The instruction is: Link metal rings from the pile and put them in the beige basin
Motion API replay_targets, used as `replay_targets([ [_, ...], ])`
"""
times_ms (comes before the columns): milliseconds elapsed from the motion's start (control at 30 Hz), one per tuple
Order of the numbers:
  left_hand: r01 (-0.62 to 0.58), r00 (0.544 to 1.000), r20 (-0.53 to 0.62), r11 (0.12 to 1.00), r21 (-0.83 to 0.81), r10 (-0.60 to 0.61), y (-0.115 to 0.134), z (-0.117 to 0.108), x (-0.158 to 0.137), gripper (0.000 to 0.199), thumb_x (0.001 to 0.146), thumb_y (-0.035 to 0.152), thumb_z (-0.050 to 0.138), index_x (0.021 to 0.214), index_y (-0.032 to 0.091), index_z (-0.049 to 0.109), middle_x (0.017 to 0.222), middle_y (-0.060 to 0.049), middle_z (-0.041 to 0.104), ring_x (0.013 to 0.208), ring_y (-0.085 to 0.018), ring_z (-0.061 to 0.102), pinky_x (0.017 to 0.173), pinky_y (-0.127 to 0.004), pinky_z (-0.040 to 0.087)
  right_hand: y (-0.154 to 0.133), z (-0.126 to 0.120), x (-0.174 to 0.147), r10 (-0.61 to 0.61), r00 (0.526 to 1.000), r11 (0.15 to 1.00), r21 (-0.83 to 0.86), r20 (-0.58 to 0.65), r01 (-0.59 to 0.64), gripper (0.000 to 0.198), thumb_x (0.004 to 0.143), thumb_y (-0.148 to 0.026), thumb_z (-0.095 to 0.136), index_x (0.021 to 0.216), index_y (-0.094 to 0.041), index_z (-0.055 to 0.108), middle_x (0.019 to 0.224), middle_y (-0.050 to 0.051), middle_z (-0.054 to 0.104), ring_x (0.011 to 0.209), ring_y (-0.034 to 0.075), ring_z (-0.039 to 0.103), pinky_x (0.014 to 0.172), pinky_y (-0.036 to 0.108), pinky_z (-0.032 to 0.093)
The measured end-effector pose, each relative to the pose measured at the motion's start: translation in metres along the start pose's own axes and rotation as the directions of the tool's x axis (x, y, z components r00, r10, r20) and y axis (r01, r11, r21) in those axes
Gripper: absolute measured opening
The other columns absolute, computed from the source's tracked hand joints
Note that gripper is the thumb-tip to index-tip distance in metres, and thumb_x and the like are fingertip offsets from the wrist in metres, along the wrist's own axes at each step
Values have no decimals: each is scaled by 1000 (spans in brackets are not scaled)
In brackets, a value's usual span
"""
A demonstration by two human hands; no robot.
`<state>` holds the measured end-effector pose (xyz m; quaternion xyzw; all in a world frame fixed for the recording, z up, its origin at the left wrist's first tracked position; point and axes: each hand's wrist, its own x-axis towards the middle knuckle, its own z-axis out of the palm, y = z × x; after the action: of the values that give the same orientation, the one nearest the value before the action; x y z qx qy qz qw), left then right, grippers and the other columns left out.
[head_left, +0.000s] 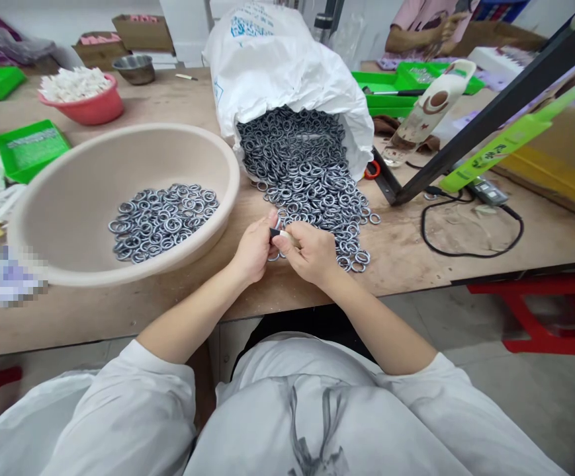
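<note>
My left hand (254, 250) is closed, with what looks like a grey ring (278, 223) pinched at its fingertips. Against it, my right hand (313, 252) grips a small tool with a black end (274, 233) and a pale handle; its working tip is hidden. Just beyond both hands, a heap of grey rings (311, 188) spills from the mouth of a white woven sack (277, 76) lying on its side. To the left stands a wide beige basin (63, 198), with many similar rings (165, 221) gathered in its lower right part.
A dark metal post (466, 139) slants up at right, near a bottle (429, 109), a lime-green strip (510, 142) and a looped black cable (423, 231). Back left are a red bowl (86, 109) of white pieces and a green tray (32, 149). Another person's hands (443, 33) show behind.
</note>
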<state>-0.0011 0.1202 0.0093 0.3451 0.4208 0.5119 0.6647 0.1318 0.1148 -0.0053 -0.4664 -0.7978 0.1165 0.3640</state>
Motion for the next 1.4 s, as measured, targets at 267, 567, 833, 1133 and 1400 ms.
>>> replay_targets([
  [267, -7, 984, 177, 1000, 27, 2, 1, 1, -4, 51, 83, 59, 66, 64, 18, 41, 54, 7, 32, 42, -3, 26, 40, -17, 23, 31, -9, 17, 332, 939, 938, 135, -90, -319, 50, 99, -58, 38, 68, -23, 52, 58, -1, 51, 57, 16, 47, 58, 30, 29],
  [567, -17, 999, -43, 999, -28, 15, 2, -15, 17, 18, 89, 34, 65, 93, 16, 65, 58, 6, 50, 44, -4, 41, 42, -14, 36, 32, -2, 46, 324, 923, 882, -419, 206, -216, 25, 87, -42, 67, 100, -21, 72, 106, 12, 72, 88, 27, 65, 70, 33, 42],
  [833, 135, 978, -146, 984, -114, -151, 8, -12, 19, 15, 92, 19, 49, 86, 13, 61, 68, 1, 61, 47, -6, 52, 39, -16, 39, 37, -5, 44, 333, 934, 933, -189, 133, -306, 18, 91, -30, 58, 98, -18, 69, 104, 10, 70, 92, 25, 64, 75, 33, 45],
  [1133, 188, 947, 257, 981, 43, -193, 5, -9, 7, 46, 78, 56, 74, 79, 17, 50, 59, 5, 47, 41, -3, 35, 37, -13, 17, 21, 13, 23, 259, 962, 659, 712, 86, -241, 19, 86, -41, 61, 87, -21, 60, 76, -2, 61, 69, 13, 58, 68, 28, 49],
  [1400, 74, 972, 221, 995, 59, -86, 4, -4, 1, 44, 79, 52, 73, 75, 18, 46, 57, 6, 44, 41, -3, 32, 38, -15, 18, 13, 3, 18, 228, 973, 712, 677, 30, -187, 33, 80, -50, 71, 98, -23, 63, 92, 2, 67, 84, 18, 64, 79, 33, 53],
])
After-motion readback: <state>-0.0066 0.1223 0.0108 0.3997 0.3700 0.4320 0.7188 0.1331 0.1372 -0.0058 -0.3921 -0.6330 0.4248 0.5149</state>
